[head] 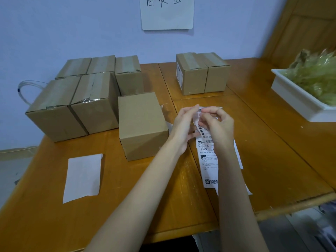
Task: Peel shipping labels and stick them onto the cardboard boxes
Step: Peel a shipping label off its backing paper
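Both hands met over the table: the left hand (183, 122) and right hand (216, 124) each pinched the top edge of the shipping label (207, 160), apparently to start the peel, forearms reaching forward. Just beyond to the left stood the plain cardboard box (141, 124), seemingly next for labelling.

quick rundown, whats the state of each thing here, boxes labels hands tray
left hand: pinching the label's top edge
right hand: pinching the same edge, peeling
label: top end lifted, rest flat on the table
near box: closed, no label showing
left boxes: five, taped shut
far boxes: two, closed, one labelled on its side
backing sheet: blank, flat on the table
tray: holds crumpled plastic
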The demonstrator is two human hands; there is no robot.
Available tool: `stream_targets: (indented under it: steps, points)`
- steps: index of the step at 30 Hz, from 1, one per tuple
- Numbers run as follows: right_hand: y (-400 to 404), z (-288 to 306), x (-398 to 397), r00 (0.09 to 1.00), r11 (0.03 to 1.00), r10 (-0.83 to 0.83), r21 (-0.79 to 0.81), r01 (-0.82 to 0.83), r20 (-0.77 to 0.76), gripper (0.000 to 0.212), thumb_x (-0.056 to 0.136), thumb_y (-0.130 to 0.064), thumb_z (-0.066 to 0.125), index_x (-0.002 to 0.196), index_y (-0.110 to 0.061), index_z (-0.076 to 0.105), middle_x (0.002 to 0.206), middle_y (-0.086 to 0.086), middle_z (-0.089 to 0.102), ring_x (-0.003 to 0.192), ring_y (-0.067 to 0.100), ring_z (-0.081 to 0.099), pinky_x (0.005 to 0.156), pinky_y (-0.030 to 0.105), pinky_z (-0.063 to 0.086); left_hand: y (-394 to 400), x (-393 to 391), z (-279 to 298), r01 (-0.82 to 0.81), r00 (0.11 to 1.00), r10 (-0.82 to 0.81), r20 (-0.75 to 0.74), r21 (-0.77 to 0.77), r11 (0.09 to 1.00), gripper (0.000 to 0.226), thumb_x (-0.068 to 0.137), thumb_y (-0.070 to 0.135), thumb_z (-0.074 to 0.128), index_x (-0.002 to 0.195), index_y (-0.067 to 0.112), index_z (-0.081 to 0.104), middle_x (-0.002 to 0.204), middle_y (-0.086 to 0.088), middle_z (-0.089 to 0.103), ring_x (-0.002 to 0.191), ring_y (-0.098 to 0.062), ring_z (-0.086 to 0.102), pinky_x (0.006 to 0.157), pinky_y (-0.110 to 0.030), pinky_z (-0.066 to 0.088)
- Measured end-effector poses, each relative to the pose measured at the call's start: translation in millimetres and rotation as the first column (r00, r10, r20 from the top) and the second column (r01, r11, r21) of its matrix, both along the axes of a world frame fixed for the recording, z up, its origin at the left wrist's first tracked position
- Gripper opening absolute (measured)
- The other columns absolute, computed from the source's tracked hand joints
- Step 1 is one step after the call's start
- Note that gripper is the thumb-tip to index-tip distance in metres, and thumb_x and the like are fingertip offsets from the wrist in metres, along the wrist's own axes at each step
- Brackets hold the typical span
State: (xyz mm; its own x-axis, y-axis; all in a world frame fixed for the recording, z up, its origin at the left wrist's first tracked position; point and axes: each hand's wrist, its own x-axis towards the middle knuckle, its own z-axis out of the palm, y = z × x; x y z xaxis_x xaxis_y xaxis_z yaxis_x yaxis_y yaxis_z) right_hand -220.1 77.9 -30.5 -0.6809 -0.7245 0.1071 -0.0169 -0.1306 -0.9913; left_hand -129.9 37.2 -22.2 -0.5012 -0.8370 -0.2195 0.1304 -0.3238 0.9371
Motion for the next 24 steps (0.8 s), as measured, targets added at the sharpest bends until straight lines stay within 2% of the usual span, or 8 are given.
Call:
stream_targets:
  steps: [3,6,9,11,14,18,21,24]
  points:
    - [0.4,-0.4,0.6,0.999,1.000,-0.020,-0.006,0.020,-0.030,0.007,0.083,-0.010,0.070,0.088,-0.008,0.067,0.081,0.005,0.067,0.072,0.015,0.067,0.073,0.029,0.058,-2.0,-3.8,-1.3,-0.049,0.997,0.054,0.048,-0.102,0.994,0.024,0.097,0.037,0.053,0.092,0.014,0.056,0.098,-0.012,0.061,0.091,-0.027,0.063,0.083,-0.037,0.055]
    - [0.1,-1.8,1.2,0.997,1.000,-0.025,-0.008,0.024,-0.080,0.009,0.083,-0.017,0.072,0.087,-0.012,0.065,0.081,0.008,0.069,0.073,0.019,0.066,0.075,0.035,0.058,-1.0,-5.0,-0.6,-0.104,0.990,0.122,0.076,-0.209,0.972,0.033,0.099,0.032,0.048,0.097,0.001,0.059,0.094,-0.018,0.060,0.085,-0.030,0.062,0.074,-0.035,0.056]
    - [-0.6,-1.2,1.9,0.996,1.000,-0.027,-0.005,0.026,-0.084,0.009,0.082,-0.018,0.074,0.083,-0.014,0.066,0.079,0.006,0.068,0.074,0.019,0.064,0.076,0.038,0.057,-2.0,-4.5,-3.6,-0.157,0.968,0.217,0.123,-0.375,0.914,0.034,0.098,0.032,0.048,0.085,0.004,0.060,0.085,-0.020,0.062,0.088,-0.042,0.062,0.081,-0.053,0.055]
    - [-0.7,-0.9,2.3,0.996,0.999,-0.031,0.004,0.032,-0.086,0.010,0.081,-0.020,0.075,0.081,-0.015,0.067,0.078,0.005,0.067,0.076,0.022,0.065,0.076,0.039,0.058,-2.3,-3.4,-3.9,-0.166,0.957,0.255,0.141,-0.454,0.875,0.030,0.096,0.035,0.049,0.080,0.013,0.060,0.081,-0.016,0.064,0.085,-0.038,0.065,0.079,-0.056,0.054]
    - [0.1,0.4,3.5,0.994,0.999,-0.036,0.010,0.038,-0.105,0.008,0.080,-0.020,0.075,0.079,-0.016,0.067,0.077,0.002,0.066,0.078,0.026,0.064,0.077,0.041,0.057,1.7,-2.7,1.7,-0.183,0.952,0.277,0.127,-0.489,0.853,0.024,0.097,0.035,0.050,0.083,0.018,0.061,0.083,-0.014,0.068,0.081,-0.030,0.068,0.075,-0.050,0.058]
    - [0.6,2.0,4.8,0.991,0.998,-0.056,0.017,0.059,-0.122,0.005,0.081,-0.015,0.072,0.080,-0.012,0.067,0.072,-0.003,0.064,0.072,0.019,0.063,0.077,0.041,0.057,1.1,-3.5,0.2,-0.195,0.944,0.304,0.127,-0.531,0.825,0.014,0.096,0.019,0.056,0.088,0.009,0.063,0.077,-0.011,0.070,0.071,-0.022,0.070,0.066,-0.040,0.061]
    - [1.2,2.0,5.5,0.991,0.998,-0.058,0.020,0.061,-0.121,0.009,0.082,-0.018,0.073,0.081,-0.011,0.067,0.071,-0.003,0.066,0.077,0.027,0.067,0.078,0.041,0.059,-0.4,-4.0,-0.5,-0.223,0.935,0.329,0.131,-0.502,0.835,0.016,0.095,0.015,0.057,0.086,0.006,0.067,0.077,-0.011,0.072,0.069,-0.020,0.071,0.067,-0.039,0.061]
    - [1.7,0.9,5.3,0.988,0.997,-0.074,0.027,0.078,-0.136,0.009,0.083,-0.019,0.073,0.084,-0.011,0.070,0.073,-0.001,0.070,0.074,0.017,0.069,0.077,0.036,0.059,-3.9,-5.8,-3.0,-0.227,0.925,0.349,0.151,-0.516,0.826,0.017,0.094,0.014,0.058,0.085,0.006,0.069,0.082,-0.010,0.072,0.073,-0.021,0.072,0.069,-0.042,0.061]
